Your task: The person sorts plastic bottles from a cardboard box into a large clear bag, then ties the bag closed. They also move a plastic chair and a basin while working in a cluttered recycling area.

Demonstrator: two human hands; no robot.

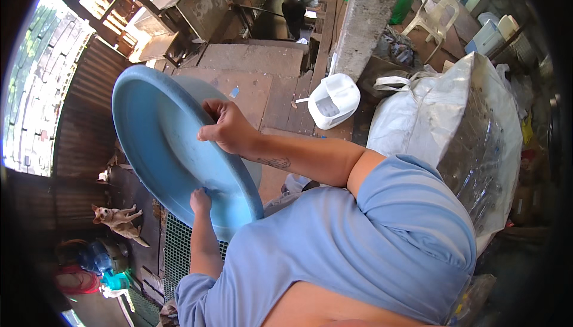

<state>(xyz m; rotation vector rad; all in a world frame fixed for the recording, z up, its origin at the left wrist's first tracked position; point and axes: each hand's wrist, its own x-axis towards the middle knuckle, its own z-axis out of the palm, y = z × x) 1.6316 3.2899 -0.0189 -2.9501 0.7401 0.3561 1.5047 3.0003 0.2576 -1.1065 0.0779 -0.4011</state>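
A large round blue plastic basin (pixel 179 148) is held tilted on its side in front of me, its hollow inside facing left and towards me. My right hand (pixel 226 125) grips its upper right rim, thumb on the inner side. Lower down, my left hand (pixel 200 201) is a closed fist against the basin's inner wall. A bit of something small and dark blue (pixel 206 190) shows at its fingers; what it is cannot be told. The basin's lower edge is close to my blue shirt (pixel 304 237).
A white plastic container (pixel 335 101) stands on the floor by a concrete post (pixel 365 18). Right of it is a big white sack (pixel 403 116) of clear plastic items. A dog (pixel 121 222) lies at left. Green mesh (pixel 177 246) lies below the basin. A plastic chair (pixel 433 16) stands behind.
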